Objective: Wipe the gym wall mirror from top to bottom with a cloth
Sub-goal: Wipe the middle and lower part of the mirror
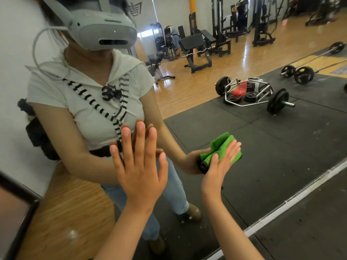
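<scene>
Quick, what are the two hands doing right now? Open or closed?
Left hand: open, fingers spread, flat against the mirror.
Right hand: open, straight fingers pressing the green cloth on the mirror.

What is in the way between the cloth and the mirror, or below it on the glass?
Nothing visible. The right hand presses the green cloth straight against the mirror. The left hand lies flat on the glass, apart to the cloth's left, not in its downward path.
</scene>
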`<state>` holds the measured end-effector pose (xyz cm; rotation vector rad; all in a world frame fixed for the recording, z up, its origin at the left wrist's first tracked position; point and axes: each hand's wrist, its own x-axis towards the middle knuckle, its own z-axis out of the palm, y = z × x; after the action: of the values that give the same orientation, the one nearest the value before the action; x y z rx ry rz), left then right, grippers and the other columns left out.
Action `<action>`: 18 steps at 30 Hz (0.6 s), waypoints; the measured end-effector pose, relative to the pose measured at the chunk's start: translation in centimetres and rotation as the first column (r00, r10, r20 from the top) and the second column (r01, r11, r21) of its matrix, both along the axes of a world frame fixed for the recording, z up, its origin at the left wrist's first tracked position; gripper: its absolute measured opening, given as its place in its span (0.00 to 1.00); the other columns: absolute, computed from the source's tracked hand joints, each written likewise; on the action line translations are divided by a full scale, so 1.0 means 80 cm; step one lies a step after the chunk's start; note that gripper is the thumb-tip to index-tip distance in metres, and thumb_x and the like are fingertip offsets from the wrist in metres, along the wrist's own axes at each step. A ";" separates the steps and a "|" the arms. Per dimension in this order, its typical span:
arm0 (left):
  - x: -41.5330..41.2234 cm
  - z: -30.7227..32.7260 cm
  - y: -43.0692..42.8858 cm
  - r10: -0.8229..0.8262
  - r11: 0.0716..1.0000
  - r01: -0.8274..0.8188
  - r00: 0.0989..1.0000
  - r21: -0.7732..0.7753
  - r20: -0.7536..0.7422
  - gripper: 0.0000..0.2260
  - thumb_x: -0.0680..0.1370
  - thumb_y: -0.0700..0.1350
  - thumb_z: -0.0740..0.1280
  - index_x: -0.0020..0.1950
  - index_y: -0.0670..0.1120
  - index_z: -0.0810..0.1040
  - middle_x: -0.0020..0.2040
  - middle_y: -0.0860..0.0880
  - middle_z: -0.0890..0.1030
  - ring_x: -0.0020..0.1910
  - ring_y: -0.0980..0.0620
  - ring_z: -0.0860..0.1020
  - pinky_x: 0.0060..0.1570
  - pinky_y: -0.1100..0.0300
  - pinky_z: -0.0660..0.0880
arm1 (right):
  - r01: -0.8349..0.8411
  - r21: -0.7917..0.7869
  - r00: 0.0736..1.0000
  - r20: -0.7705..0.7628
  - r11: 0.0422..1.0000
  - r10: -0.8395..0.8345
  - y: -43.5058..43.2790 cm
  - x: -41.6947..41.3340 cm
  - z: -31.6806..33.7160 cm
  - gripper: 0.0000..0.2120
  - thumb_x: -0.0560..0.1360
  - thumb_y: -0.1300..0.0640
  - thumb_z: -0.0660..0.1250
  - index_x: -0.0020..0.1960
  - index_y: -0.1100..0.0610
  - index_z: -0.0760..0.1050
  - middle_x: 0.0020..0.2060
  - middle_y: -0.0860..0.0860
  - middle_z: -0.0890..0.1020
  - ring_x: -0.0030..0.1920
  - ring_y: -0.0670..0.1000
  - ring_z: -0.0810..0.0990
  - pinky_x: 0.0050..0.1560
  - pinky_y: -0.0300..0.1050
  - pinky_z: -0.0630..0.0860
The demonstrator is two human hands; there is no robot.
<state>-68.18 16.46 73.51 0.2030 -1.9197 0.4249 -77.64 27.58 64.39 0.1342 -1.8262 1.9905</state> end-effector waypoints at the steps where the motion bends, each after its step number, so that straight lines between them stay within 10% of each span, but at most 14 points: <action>1: 0.000 -0.001 0.000 0.001 1.000 -0.001 1.000 -0.002 -0.006 0.27 0.82 0.49 0.58 0.80 0.44 0.56 0.83 0.50 0.45 0.81 0.47 0.44 0.79 0.45 0.42 | 0.012 0.033 1.000 -0.026 0.999 -0.011 0.007 -0.006 -0.005 0.28 0.80 0.46 0.47 0.77 0.47 0.42 0.76 0.38 0.40 0.76 0.36 0.36 0.73 0.33 0.35; 7: 0.000 -0.002 -0.001 -0.010 1.000 0.010 1.000 0.004 -0.007 0.28 0.82 0.50 0.57 0.80 0.44 0.54 0.83 0.50 0.45 0.81 0.47 0.44 0.79 0.45 0.41 | 0.001 -0.088 0.956 0.292 0.996 0.025 0.004 0.012 -0.071 0.26 0.80 0.48 0.47 0.73 0.38 0.37 0.79 0.43 0.39 0.76 0.38 0.36 0.79 0.55 0.40; 14: -0.003 -0.003 -0.002 -0.008 1.000 0.008 1.000 0.004 -0.026 0.27 0.83 0.51 0.56 0.80 0.44 0.56 0.83 0.50 0.45 0.81 0.47 0.45 0.79 0.45 0.42 | -0.011 0.088 0.995 -0.093 0.996 0.020 -0.016 0.017 -0.012 0.27 0.82 0.47 0.48 0.78 0.46 0.42 0.76 0.32 0.37 0.78 0.43 0.36 0.75 0.38 0.34; 18: -0.002 -0.002 -0.001 -0.016 1.000 0.016 1.000 0.004 -0.016 0.27 0.83 0.50 0.57 0.81 0.45 0.55 0.83 0.50 0.45 0.81 0.47 0.45 0.79 0.45 0.42 | 0.033 -0.017 0.992 0.120 0.999 -0.031 -0.003 0.010 -0.067 0.26 0.82 0.48 0.48 0.76 0.41 0.41 0.78 0.36 0.39 0.77 0.38 0.37 0.79 0.52 0.38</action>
<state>-68.30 16.38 73.38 0.1934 -1.9054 0.4077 -76.83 27.36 59.02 -0.0214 -1.8693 2.0330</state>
